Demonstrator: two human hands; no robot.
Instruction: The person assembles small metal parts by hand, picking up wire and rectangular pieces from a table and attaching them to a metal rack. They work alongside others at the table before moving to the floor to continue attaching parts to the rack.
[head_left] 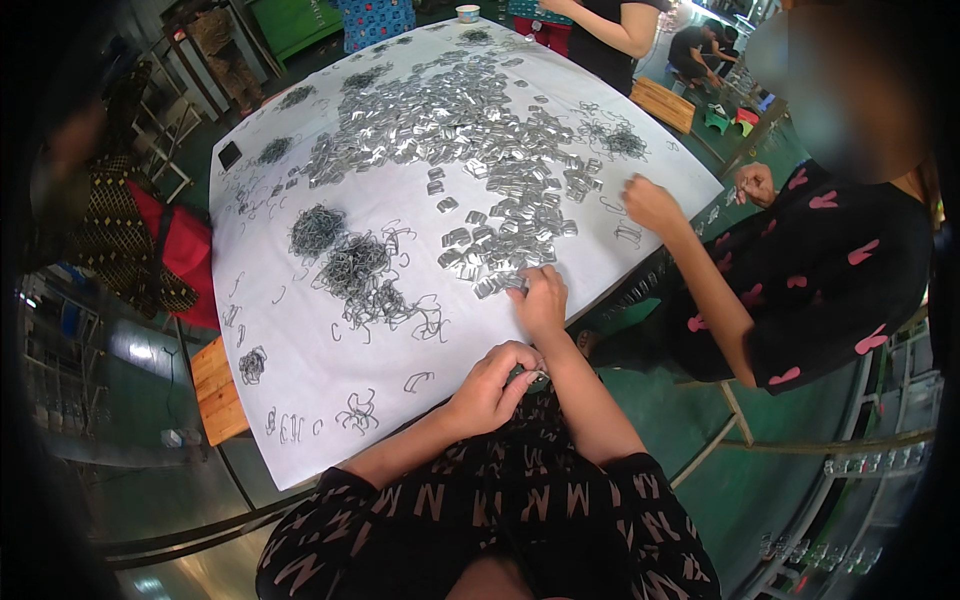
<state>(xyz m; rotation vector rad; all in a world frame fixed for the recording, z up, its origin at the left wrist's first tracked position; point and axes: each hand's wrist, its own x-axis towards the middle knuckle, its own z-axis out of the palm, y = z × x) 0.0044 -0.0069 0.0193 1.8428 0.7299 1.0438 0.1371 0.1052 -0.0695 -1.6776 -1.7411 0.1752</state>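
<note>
My left hand [494,384] is closed in front of my body, just off the table's near edge. A small bent wire piece [540,376] pokes out between its thumb and fingers, partly hidden. My right hand [543,300] reaches past it to the near end of a large pile of small shiny metal plates [505,225]. Its thumb and fingertips pinch at a silver plate there, mostly covered by the fingers. Left of the plates lies a tangled heap of bent wire hooks [357,265]. A few loose wire hooks [419,381] rest nearer my left forearm.
A white-covered table [300,400] fills the middle. At right, a co-worker's hand [655,205] is over the table near more wire hooks [627,235]. Other people stand around the far and left sides. Wooden benches [663,104] flank the table. A paper cup [467,13] stands far back.
</note>
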